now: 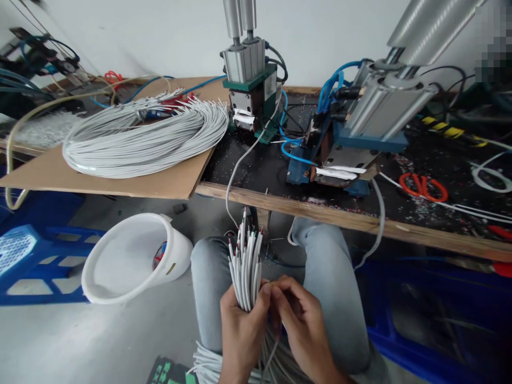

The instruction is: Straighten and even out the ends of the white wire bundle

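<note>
My left hand (242, 330) is closed around a bundle of white cables (247, 261) held upright over my lap, the stripped ends pointing up toward the bench edge. My right hand (298, 314) sits beside it, fingertips pinching at the bundle's right side near the grip. The rest of the cables trail down past my wrists to a loose heap at the bottom of the view. Both hands hover above my knees in light jeans (332, 266).
A large coil of white cables (148, 130) lies on a cardboard sheet (120, 181) at left. Two pneumatic machines (252, 90) (360, 133) stand on the wooden bench (360, 221). Orange scissors (424, 186) lie at right. A white bucket (132, 256) and blue crates (32, 261) are on the floor.
</note>
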